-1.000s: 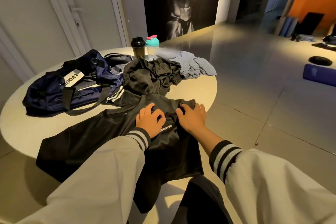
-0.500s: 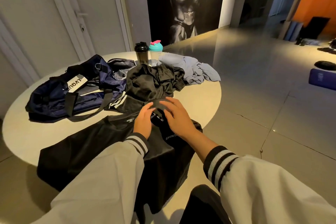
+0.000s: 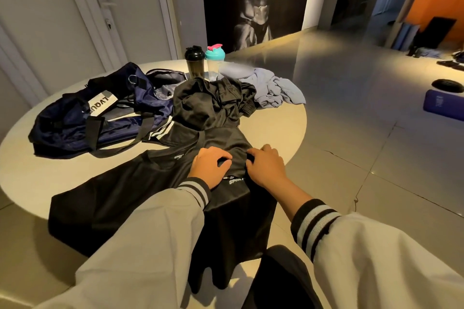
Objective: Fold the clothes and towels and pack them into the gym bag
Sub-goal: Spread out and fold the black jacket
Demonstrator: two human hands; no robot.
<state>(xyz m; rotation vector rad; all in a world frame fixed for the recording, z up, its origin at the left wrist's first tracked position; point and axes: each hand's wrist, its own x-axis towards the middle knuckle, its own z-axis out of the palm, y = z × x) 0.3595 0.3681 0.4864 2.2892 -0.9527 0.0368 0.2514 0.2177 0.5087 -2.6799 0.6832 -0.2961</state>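
Note:
A black garment with a white SPORT print [image 3: 226,140] lies on top of a spread black shirt [image 3: 113,198] at the near edge of the round table [image 3: 30,173]. Its lower part hangs over the table's edge. My left hand [image 3: 209,167] and right hand [image 3: 266,167] sit side by side on it, fingers curled and pinching the fabric on either side of the print. The navy gym bag [image 3: 75,123] lies open at the left. A crumpled black garment [image 3: 206,103] and a blue-grey cloth [image 3: 276,88] lie beyond my hands.
A black shaker bottle [image 3: 194,61] and a teal-lidded one [image 3: 214,57] stand at the table's far edge. A black piece with white stripes [image 3: 160,130] lies beside the bag. Tiled floor opens to the right, with a blue mat [image 3: 443,103] on it.
My hands reached forward and together over the printed garment, then drew back and apart, so a strip of fabric now lies between them.

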